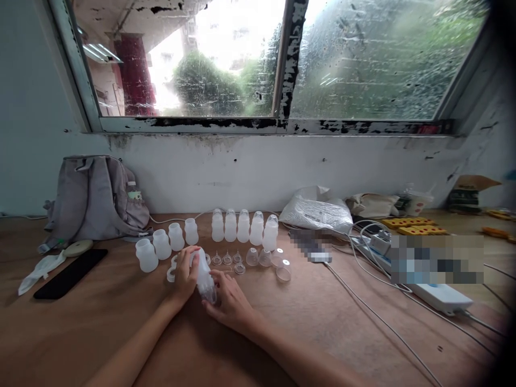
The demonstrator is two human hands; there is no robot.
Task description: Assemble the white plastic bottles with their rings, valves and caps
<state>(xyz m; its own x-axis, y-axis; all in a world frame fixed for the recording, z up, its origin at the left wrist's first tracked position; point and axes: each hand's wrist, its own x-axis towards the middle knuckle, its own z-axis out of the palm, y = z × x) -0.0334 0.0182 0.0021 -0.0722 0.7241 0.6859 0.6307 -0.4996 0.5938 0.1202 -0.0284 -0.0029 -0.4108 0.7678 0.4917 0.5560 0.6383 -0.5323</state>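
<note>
Brown surface (72,338) stretches beneath a streaked window (226,70). The left hand (187,277) and right hand (229,301) both grasp 1 translucent bottle (205,278), tilted between them. Beyond it stand 4 open-topped bottles (162,246) and 5 clear-capped bottles (243,229), their contents indistinct. Open surface spreads from the right hand rightward to a white cable (355,299).
</note>
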